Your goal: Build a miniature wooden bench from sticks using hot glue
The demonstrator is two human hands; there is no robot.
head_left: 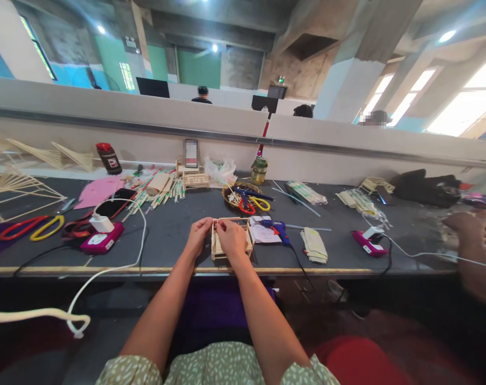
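A small frame built of thin wooden sticks (248, 247) rests on the dark table in front of me. My left hand (198, 238) is at its left side, fingertips pinched together at the far left corner. My right hand (233, 239) reaches over the frame with its fingers closed near that same corner; whatever they hold is too small to make out and partly covered. Just right of the frame lie a sheet of paper (265, 234) with writing and a blue glue gun (281, 231). A folded pale cloth (315, 246) sits farther right.
Behind the frame, a basket (230, 199) holds short sticks, with scissors (261, 203) by it. Power strips (102, 239) with white cables flank me. Stick models (22, 190) stand at left. A co-worker's hand (463, 223) is at the far right.
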